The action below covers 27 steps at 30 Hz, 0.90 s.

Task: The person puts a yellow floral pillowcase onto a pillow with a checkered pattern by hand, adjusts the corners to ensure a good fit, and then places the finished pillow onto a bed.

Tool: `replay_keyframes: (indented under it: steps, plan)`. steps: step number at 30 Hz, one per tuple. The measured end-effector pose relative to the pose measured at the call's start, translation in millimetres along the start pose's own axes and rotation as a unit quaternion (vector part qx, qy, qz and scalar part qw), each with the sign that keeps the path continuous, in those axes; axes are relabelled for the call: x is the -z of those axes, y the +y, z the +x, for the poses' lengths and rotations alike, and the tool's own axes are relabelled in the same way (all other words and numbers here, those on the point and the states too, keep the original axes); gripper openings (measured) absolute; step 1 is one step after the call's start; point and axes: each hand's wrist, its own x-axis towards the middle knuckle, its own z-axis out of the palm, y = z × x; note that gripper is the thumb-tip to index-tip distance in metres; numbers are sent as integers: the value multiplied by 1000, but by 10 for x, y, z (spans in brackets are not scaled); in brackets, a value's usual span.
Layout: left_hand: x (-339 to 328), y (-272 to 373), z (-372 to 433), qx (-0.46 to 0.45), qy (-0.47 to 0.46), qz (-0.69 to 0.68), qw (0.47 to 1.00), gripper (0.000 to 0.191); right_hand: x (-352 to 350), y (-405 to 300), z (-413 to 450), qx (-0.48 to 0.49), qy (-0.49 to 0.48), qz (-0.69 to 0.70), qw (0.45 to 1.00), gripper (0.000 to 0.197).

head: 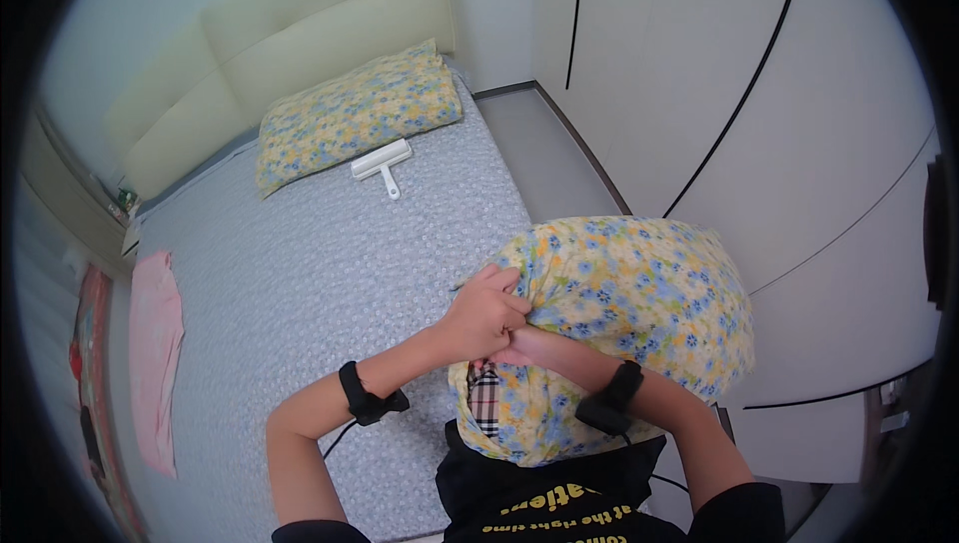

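My left hand [491,314] grips the gathered fabric at the open end of a yellow and blue floral pillowcase [644,281]. The case is bulky and lies against my front, over the bed's near right corner. My right hand [517,348] is close below, wrist crossing the fabric; its fingers are partly hidden by the left hand and cloth. Through the case's opening a plaid cloth [485,401] shows. A matching floral pillow [359,116] lies by the headboard. Just below that pillow, a white lint roller [382,164] rests on the bedsheet.
The bed [300,266] has a blue-grey patterned sheet and a cream padded headboard [337,26]. A pink cloth [156,363] lies along its left edge. White cabinet doors [674,56] stand on the right, beyond a strip of grey floor [524,146].
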Motion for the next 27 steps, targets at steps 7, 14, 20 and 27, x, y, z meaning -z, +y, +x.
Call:
replay_keyframes:
  steps: [7,14,20,27]
  plan:
    - [-576,-565,-492,169,64,-80,980,5,-346,-75,69,-55,146,-431,889,29]
    - [-1062,-190,-1210,400,339,-327,786,5,-806,-470,-554,87,14,-833,547,18]
    - [-887,483,-1267,430,215,-212,851,33,-1083,-821,-634,14,-58,-879,473,18]
    - [-1072,620,-1277,369,146,-319,861,41,-1250,-819,-76,196,-103,-724,653,17]
